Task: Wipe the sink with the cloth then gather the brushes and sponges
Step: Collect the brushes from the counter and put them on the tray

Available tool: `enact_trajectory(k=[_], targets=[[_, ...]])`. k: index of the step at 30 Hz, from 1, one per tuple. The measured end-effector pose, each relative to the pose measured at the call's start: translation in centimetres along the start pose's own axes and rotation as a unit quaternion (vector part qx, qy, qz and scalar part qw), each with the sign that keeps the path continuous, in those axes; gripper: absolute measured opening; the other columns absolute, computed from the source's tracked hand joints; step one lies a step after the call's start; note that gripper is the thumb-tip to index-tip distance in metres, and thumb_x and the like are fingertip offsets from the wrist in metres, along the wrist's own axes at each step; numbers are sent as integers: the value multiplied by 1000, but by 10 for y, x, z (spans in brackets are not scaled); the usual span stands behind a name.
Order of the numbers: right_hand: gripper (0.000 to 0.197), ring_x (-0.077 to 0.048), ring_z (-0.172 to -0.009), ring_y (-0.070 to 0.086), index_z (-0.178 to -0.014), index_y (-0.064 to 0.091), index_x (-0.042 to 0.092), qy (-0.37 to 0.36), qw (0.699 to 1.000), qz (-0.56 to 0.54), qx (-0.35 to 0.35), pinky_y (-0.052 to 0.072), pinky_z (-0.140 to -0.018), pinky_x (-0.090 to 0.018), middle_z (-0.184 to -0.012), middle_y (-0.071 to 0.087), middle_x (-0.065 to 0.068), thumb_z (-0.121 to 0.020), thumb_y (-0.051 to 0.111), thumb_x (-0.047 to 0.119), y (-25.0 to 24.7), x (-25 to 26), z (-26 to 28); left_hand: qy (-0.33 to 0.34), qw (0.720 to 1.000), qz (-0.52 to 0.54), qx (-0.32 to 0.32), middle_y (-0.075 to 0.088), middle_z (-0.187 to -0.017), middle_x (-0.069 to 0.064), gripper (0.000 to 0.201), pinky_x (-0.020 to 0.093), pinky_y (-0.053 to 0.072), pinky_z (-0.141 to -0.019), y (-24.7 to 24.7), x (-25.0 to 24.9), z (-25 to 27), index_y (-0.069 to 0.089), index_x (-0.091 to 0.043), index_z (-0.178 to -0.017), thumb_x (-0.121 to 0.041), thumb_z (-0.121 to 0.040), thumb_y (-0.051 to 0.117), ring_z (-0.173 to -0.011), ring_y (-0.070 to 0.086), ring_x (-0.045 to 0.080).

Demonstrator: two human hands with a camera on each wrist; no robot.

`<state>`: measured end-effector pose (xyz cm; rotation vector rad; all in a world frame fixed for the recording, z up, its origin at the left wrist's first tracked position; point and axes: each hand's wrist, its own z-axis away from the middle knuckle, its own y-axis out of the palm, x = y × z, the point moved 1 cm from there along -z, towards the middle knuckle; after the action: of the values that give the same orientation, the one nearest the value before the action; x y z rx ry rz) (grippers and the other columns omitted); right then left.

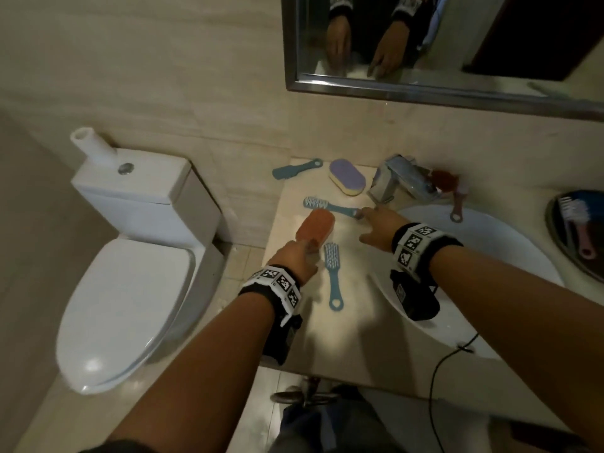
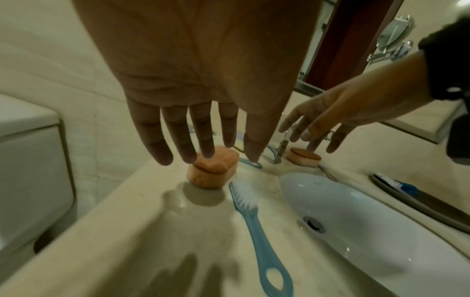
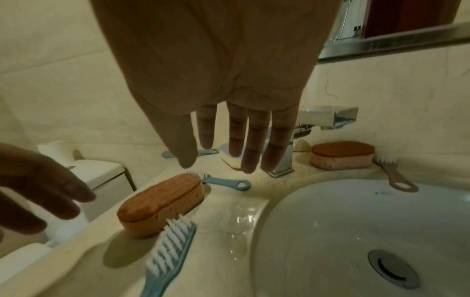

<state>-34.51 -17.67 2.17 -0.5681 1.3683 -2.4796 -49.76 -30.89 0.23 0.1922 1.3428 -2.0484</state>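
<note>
Grip state: neither hand is seen to hold anything. Fingers of the left hand [image 1: 295, 256] are spread and straight over the near end of the orange sponge [image 1: 316, 227]; contact cannot be confirmed. Fingers of the right hand [image 1: 379, 227] are likewise extended, the tips at the ring end of a blue brush [image 1: 330, 206] lying crosswise behind the sponge.

A second blue brush [image 1: 333, 276] lies just beside the sponge, handle toward the person. A third blue brush [image 1: 295, 170] and a purple sponge [image 1: 347, 176] lie at the back of the surface [image 1: 359, 322], a darker sponge [image 3: 343, 154] and a pink brush [image 1: 457, 209] beside the tap [image 1: 397, 183], the brush handle overhanging the sink [image 1: 510, 256]. No cloth is seen.

Gathering is judged to be under way. The sponge should be gripped across its short sides; the brush should be pinched at the handle, not the bristles. Wet patches are noted on the surface, so slipping should be expected. Items are best drawn toward one spot, away from the sink edge.
</note>
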Motion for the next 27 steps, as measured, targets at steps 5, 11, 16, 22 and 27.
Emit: enact_trajectory(k=[5, 11, 16, 22, 27], targets=[[56, -34, -124, 45, -138, 37, 22, -4, 999, -24, 29, 39, -100, -35, -137, 39, -17, -88, 60, 28, 12, -17, -24, 6, 998, 2, 55, 40, -143, 13, 53, 38, 40, -105, 34, -20, -25, 43, -18, -138, -23, -87, 57, -125, 48, 31], [52, -31, -126, 44, -135, 41, 23, -19, 994, -89, 63, 38, -106, -37, -136, 41, -15, -87, 60, 24, 21, -38, -50, -32, 999, 27, 32, 18, -152, 4, 65, 37, 36, -111, 59, -31, -53, 30, -28, -145, -20, -87, 59, -132, 39, 30], [49, -31, -122, 47, -134, 43, 21, -25, 992, -107, 60, 39, -104, -34, -135, 42, -15, -87, 59, 22, 25, -52, -65, -55, 998, 19, -9, 16, -146, 5, 65, 38, 35, -108, 70, -38, -64, 35, -22, -139, -22, -83, 67, -129, 34, 29], [47, -31, -118, 50, -132, 46, 19, -38, 990, -121, 58, 41, -101, -34, -134, 43, -15, -86, 60, 18, 27, -57, -76, -46, 999, 27, 5, 23, -142, 9, 57, 37, 38, -105, 72, -37, -72, 40, -23, -129, -10, -80, 66, -123, 39, 32], [49, -29, -122, 48, -134, 44, 17, -54, 990, -120, 49, 40, -102, -32, -136, 43, -14, -87, 60, 18, 23, -46, -85, -40, 998, 38, 21, 27, -145, 12, 66, 40, 39, -107, 72, -32, -72, 36, -22, -133, -11, -77, 69, -126, 40, 33]])
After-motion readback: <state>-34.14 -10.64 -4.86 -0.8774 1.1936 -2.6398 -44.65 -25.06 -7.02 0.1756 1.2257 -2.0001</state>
